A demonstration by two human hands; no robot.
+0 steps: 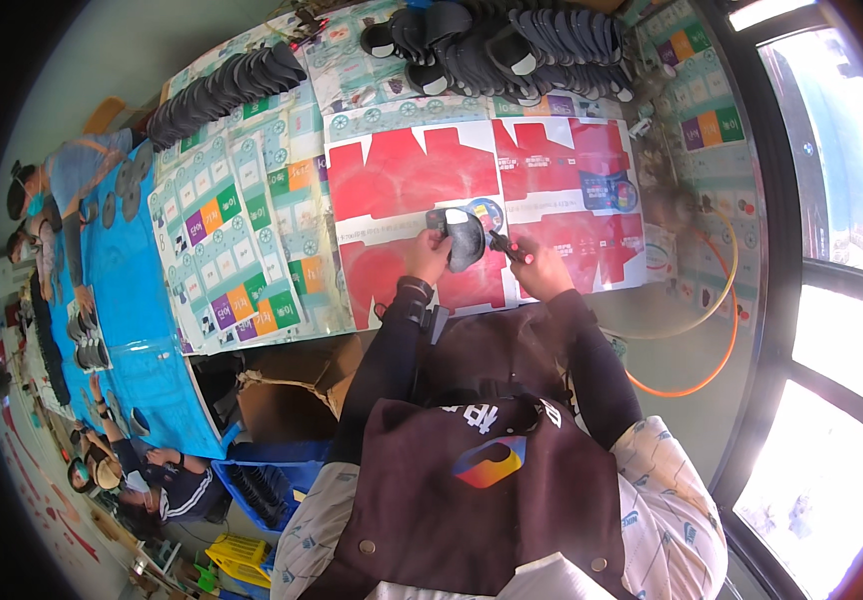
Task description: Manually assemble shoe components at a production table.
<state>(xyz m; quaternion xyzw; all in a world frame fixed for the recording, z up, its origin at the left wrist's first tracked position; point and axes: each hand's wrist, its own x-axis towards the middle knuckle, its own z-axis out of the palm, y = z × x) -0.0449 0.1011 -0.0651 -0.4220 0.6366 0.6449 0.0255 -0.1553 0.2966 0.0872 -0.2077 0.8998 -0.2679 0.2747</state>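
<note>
My left hand (430,255) is closed on the left edge of a dark grey moulded pad (467,243), rounded like part of a shoe insole, with a paler patch near its top. The pad is held over the red and white printed sheet (417,180). My right hand (542,268) grips a small black tool (500,241) with red on its handle. Its dark tip points left and is at the pad's right edge; whether it touches cannot be made out. The tool's exact kind is too small to tell.
Stacked dark pads (452,45) line the table's far side, with another row (227,95) at far left. Orange tubing (717,370) loops down at right. A cardboard box (292,395) and blue crate (267,490) stand at lower left. Other people work along a blue table (137,300).
</note>
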